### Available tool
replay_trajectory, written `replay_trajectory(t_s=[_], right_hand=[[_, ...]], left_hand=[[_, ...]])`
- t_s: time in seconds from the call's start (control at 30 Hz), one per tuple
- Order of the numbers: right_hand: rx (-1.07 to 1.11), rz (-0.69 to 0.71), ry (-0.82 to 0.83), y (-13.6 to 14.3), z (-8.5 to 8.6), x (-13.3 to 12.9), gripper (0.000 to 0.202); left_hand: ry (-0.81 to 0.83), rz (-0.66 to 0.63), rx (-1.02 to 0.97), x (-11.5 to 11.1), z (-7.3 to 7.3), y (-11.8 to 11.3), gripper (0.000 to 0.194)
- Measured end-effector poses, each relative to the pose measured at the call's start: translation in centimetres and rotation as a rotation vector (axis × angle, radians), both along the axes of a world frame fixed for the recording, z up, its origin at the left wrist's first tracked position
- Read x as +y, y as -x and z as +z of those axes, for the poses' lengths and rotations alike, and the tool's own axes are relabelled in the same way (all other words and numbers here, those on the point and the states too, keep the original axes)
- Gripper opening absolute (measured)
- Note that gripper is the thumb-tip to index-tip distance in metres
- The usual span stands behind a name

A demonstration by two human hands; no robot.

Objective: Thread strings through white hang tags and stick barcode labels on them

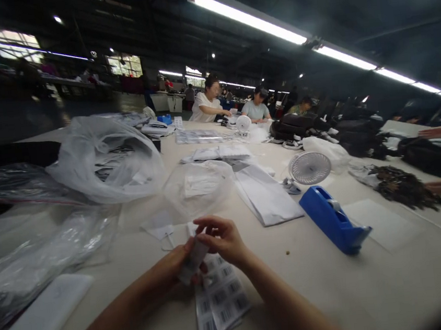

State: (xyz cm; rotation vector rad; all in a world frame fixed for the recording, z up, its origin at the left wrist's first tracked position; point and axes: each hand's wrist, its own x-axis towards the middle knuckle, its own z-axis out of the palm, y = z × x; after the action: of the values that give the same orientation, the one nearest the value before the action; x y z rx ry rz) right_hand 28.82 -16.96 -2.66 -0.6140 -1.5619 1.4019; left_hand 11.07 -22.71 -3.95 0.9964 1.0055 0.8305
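No words, brands or numbers are showing legibly. To the left of the blue tape dispenser (331, 221), the label sheets (227, 299) are lying on the worktop (296, 288), carrying rows of dark barcodes (219, 297) whose print is blurring. Much farther left of the dispenser, a white slab (44, 325) is bearing a faint, unreadable mark (59, 293).

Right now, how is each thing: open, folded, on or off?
Left hand: closed around a small pale packet.
Right hand: bent, at the packet's upper end.
Barcode sheets: lying down, overlapping.
Big plastic bag: mouth open, contents showing.
White sheet: folded.
Blue tape dispenser: resting on the table.
Round fan: can't tell if spinning.
Ceiling lights: on.
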Motion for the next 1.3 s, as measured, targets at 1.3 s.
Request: replay_trajectory(t_s=[1.3], right_hand=[[-0.363,0.105,-0.498,-1.3,-2.3,3.1,0.013]], left_hand=[[-0.264,0.138,0.413,2.0,-0.1,3.3,0.055]])
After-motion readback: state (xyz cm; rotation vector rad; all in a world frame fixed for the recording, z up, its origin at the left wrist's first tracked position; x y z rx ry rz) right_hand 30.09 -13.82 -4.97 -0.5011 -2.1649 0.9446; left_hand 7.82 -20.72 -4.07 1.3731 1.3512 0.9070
